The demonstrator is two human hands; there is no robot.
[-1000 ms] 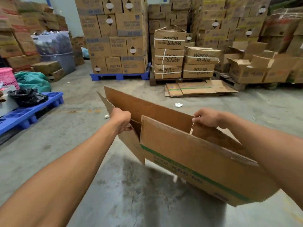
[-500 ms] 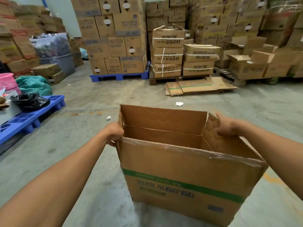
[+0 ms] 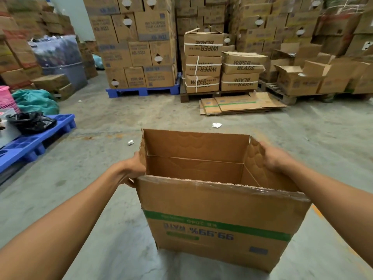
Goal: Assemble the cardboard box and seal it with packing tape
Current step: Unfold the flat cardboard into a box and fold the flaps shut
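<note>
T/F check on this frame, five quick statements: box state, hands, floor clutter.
1. The cardboard box is opened into shape, flaps up. True.
2. The left hand rests on the floor. False: it holds the box's left side.
3. The right hand holds the box's right flap. True.
4. The box's print reads right way up. False: the text under the green stripe is upside down.
5. Flattened cartons are stacked on the blue pallet. False: they lie on the floor by the wiper blade boxes.
</note>
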